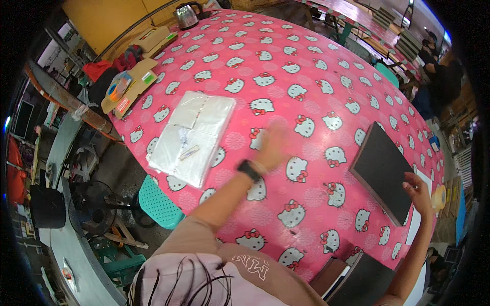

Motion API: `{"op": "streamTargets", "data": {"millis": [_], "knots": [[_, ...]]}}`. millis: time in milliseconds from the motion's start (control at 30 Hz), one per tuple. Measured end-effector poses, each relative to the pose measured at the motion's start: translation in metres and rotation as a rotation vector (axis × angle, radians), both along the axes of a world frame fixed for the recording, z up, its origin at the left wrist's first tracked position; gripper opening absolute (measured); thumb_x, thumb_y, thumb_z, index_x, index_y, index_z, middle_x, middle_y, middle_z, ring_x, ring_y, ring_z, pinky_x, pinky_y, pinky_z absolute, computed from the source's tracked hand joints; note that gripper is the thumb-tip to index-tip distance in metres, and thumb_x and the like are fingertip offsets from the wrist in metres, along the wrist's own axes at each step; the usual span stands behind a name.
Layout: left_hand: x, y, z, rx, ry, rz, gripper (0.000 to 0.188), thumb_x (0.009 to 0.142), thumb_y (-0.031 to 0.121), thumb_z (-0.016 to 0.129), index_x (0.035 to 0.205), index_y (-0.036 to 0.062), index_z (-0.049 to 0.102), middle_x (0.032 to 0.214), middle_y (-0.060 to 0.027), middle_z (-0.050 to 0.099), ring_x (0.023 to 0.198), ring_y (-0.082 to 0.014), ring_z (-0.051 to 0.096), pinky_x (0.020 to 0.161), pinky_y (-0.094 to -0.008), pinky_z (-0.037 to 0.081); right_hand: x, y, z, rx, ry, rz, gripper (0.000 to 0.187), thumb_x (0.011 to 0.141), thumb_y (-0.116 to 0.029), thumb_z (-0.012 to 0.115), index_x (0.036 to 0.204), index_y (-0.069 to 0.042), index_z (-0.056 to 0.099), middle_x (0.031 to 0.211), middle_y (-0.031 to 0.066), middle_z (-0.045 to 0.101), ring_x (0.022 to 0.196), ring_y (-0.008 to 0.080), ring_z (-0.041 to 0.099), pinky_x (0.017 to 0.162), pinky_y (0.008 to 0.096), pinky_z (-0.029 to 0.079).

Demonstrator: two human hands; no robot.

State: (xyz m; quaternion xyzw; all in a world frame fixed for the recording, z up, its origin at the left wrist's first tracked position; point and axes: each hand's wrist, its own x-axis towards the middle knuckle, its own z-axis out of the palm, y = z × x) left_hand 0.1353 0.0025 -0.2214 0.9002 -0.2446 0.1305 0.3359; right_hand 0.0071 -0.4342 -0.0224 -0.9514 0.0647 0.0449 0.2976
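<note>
My left hand (274,148), with a dark watch on its wrist, is over the middle of the pink tablecloth (319,150). Motion smears its fingers, and I see no object with it. On the right, my right hand (418,194) is at the edge of a flat black rectangular board (382,173), fingers apart and slightly bent. Whether they touch the board I cannot tell. Left of my left hand lies a stack of clear plastic bags (204,135) with a small slip on top. Close to my body, more dark flat boards (360,283) stand at the table's near edge.
Cut cardboard pieces (135,89) with a tape roll lie along the left edge. A metal kettle (187,16) stands at the far left corner. Beside the table are a teal stool (159,204) and a black fan (94,206). Yellowish tape (439,197) is beyond my right hand. People (441,76) are at far right.
</note>
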Motion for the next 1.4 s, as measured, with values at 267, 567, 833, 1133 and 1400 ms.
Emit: {"op": "streamTargets", "data": {"millis": [267,567,833,1133,1400], "knots": [[-0.002,0.316,0.02,0.1,0.452,0.865,0.093,0.061,0.059,0.066,0.123,-0.0048,0.038,0.121,-0.0261,0.045,0.114,-0.0375,0.042,0.094,-0.0414,0.035,0.018,0.198,-0.006,0.194,0.206,0.271,0.038,0.08,-0.014,0.062,0.114,-0.002,0.053,0.103,0.0084,0.059,0.092,0.0155,0.056,0.078,0.028,0.044],[-0.062,0.259,-0.004,-0.297,0.314,0.641,0.053,0.069,0.039,0.069,0.094,-0.0046,0.054,0.085,-0.0238,0.059,0.08,-0.0391,0.057,0.07,-0.044,0.044,0.046,0.454,-0.183,0.567,0.175,-0.151,0.047,0.081,-0.029,0.061,0.112,0.005,0.05,0.094,0.01,0.06,0.079,0.0139,0.056,0.066,0.0283,0.046],[-0.143,0.249,0.028,-0.463,0.3,0.357,0.029,0.078,0.024,0.062,0.087,-0.002,0.056,0.081,-0.0189,0.056,0.074,-0.0355,0.055,0.065,-0.0406,0.042,-0.037,0.445,-0.157,0.862,0.379,-0.21,0.053,0.073,-0.014,0.066,0.12,0.001,0.045,0.104,0.014,0.057,0.088,0.021,0.057,0.075,0.0313,0.046],[-0.125,0.266,0.098,-0.885,0.365,0.159,0.028,0.083,0.017,0.06,0.106,0.0017,0.056,0.079,-0.003,0.053,0.07,-0.0106,0.049,0.063,-0.0251,0.041,-0.029,0.456,-0.126,1.355,0.111,-0.209,0.048,0.071,0.0,0.061,0.115,0.007,0.044,0.102,0.0151,0.058,0.085,0.0236,0.06,0.073,0.0331,0.05],[-0.257,0.384,0.077,-0.838,0.214,0.619,0.034,0.083,0.01,0.056,0.115,0.0022,0.05,0.108,-0.0055,0.056,0.088,-0.0108,0.052,0.079,-0.0248,0.043,0.018,0.474,-0.07,1.618,0.078,0.065,0.047,0.076,-0.008,0.056,0.118,0.006,0.041,0.106,0.017,0.055,0.09,0.0265,0.059,0.076,0.036,0.05]]}}
